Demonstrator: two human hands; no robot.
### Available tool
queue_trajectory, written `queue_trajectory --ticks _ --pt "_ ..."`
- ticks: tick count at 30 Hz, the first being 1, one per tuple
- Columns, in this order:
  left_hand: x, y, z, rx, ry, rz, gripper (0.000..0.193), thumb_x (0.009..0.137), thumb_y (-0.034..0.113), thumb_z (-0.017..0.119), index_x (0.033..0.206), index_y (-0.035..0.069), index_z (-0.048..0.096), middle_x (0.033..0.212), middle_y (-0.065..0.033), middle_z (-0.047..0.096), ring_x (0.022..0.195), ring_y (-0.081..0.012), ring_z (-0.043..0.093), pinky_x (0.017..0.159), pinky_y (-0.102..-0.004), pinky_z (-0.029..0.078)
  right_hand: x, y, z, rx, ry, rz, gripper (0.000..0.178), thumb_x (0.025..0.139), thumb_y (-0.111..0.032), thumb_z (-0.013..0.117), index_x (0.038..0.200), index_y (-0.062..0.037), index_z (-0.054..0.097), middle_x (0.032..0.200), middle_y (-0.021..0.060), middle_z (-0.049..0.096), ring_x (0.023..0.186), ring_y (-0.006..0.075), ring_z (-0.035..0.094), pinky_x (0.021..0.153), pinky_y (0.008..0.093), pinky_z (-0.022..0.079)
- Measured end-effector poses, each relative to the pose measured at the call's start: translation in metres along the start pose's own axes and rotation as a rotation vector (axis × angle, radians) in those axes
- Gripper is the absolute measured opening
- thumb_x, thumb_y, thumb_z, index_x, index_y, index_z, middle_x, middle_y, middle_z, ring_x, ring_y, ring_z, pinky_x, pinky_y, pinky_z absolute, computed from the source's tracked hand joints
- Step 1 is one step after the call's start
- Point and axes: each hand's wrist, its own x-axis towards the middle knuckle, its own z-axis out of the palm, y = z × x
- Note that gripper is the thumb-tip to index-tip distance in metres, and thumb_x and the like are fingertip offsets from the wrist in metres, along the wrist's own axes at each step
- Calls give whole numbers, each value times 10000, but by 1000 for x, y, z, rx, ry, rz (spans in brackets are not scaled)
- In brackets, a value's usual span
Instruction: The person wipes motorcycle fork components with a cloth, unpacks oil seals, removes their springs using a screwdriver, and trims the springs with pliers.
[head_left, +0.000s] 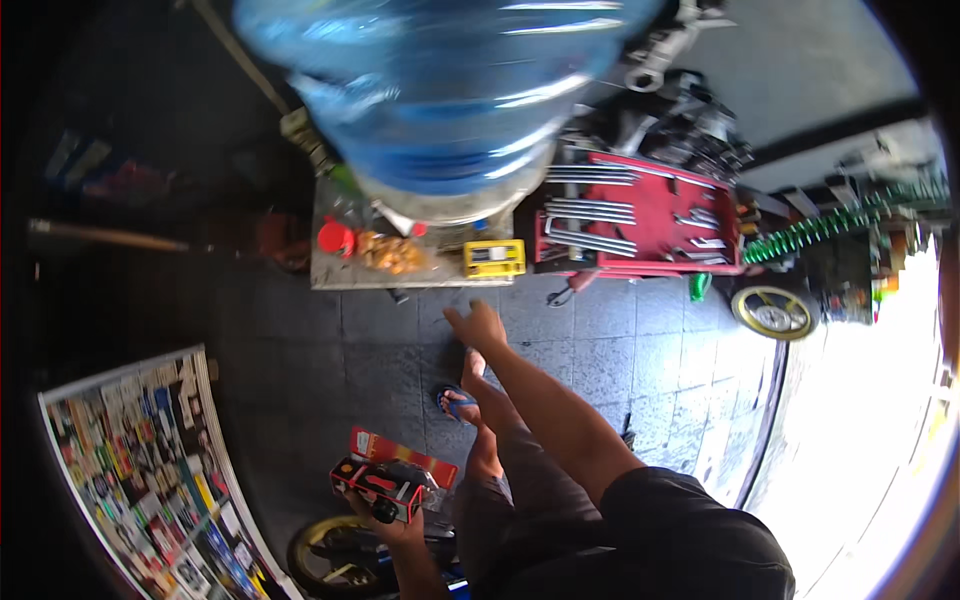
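My left hand (398, 527), low and left of my body, grips a red and black cardboard box (376, 487) from below. Its red lid flap (425, 458) is folded back, and a dark object with a metallic part shows at the opening; its kind is unclear. My right hand (480, 327) is stretched forward over the floor, holding nothing visible, with its fingers apart. Just beyond it, a yellow case (494, 258) stands at the front edge of a small table (420, 280). On the same table are a red-lidded jar (336, 238) and a bag of orange-brown pieces (392, 253).
A large blue water bottle (450, 110) towers over the table. To its right, a red tool tray (640, 220) holds several wrenches. A wheel (773, 313) and a green spring (840, 220) lie farther right. A glass display case (150, 470) stands at left, a motorcycle wheel (325, 570) below.
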Motion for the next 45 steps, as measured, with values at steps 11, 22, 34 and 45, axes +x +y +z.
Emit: queue_trajectory --ticks 11,22,34,45 --pt "-32 -44 105 351 -329 -214 547 953 583 526 1325 184 565 1236 -53 652 1116 -265 640 956 -471 521 -351 468 4 -124 -527 5 540 786 -321 671 1229 -19 608 954 295 679 926 425 680 792 528 522" --pt "-138 -294 277 699 -602 -653 605 957 582 503 1401 172 490 1284 -70 625 1141 -299 629 981 -536 507 -470 510 -91 683 -497 687 515 814 -351 640 1168 22 653 999 272 696 957 403 686 821 491 529" --pt "-431 -656 427 1136 -1030 -1141 752 903 684 518 1471 200 426 1453 -41 471 1271 -270 501 1056 -477 426 -445 609 -427 1319 1072 1093 380 895 -312 632 1115 -6 682 1058 180 718 992 278 691 887 373 523" --pt "-612 -849 324 1686 -1285 -1774 465 987 522 521 1178 109 615 1125 -73 648 1019 -213 627 942 -377 485 -549 638 -670 490 1675 735 570 875 -393 685 1313 -55 550 1328 186 525 1232 365 519 1039 504 397"
